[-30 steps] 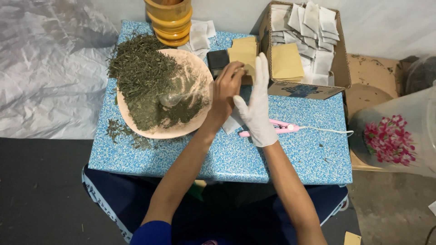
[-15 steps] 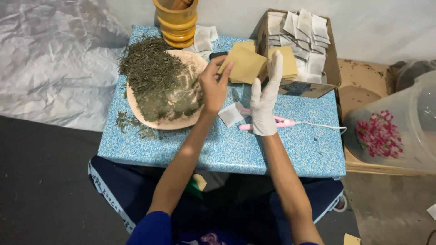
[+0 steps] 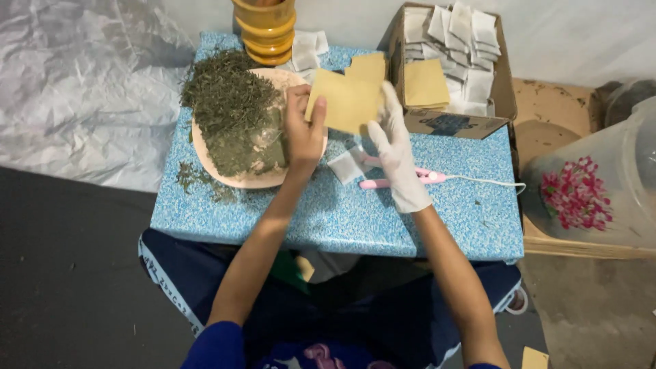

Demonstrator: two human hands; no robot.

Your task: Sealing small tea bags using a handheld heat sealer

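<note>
My bare left hand [image 3: 304, 126] pinches the left edge of a tan paper pouch [image 3: 345, 99], held up over the right rim of a pink plate [image 3: 249, 181]. My right hand [image 3: 396, 147], in a white glove, touches the pouch's right lower edge with its fingers spread. The plate carries a heap of dried green leaves [image 3: 229, 109]. A small white sachet [image 3: 347, 166] lies on the blue speckled table [image 3: 328, 219] under my hands. A pink handheld sealer [image 3: 410, 180] with a white cord lies just behind my right wrist.
A cardboard box [image 3: 447, 123] at the back right holds several white sachets and tan pouches. Stacked yellow bowls [image 3: 266, 31] stand at the back. Loose leaves [image 3: 195, 179] lie beside the plate. A clear plastic tub with pink flowers [image 3: 591, 188] stands right of the table, crumpled silver sheeting [image 3: 82, 89] left.
Both hands have lifted a tan pouch off the table's back and brought it nearer, beside the plate. The left hand now grips its edge.
</note>
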